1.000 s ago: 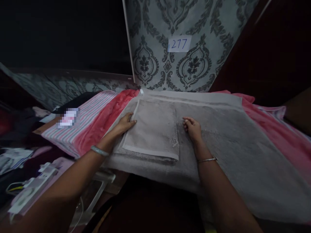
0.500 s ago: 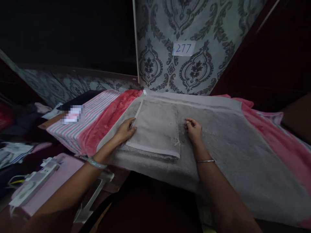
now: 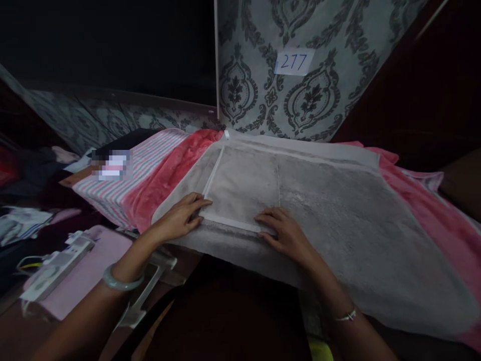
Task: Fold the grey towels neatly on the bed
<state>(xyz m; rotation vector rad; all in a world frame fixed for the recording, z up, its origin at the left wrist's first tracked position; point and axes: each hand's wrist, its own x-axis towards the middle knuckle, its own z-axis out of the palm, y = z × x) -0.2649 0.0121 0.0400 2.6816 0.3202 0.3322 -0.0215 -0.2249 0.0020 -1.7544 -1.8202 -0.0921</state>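
Observation:
A small grey folded towel (image 3: 244, 185) with a pale border lies on a larger grey towel (image 3: 338, 220) spread over the surface. My left hand (image 3: 180, 218) rests at the folded towel's near left corner, fingers stretched and touching its edge. My right hand (image 3: 283, 233) lies flat on the near right corner of the folded towel, fingers spread. Neither hand grips anything.
A pink blanket (image 3: 158, 185) and a striped cloth (image 3: 143, 165) lie under the towels at left; pink blanket (image 3: 424, 200) also shows at right. A patterned wall carries a paper label "277" (image 3: 293, 61). A white power strip (image 3: 52, 268) sits at lower left on a pink sheet.
Both hands slid toward me along the folded towel's sides to its near corners. The right hand opened from a loose curl and now lies flat.

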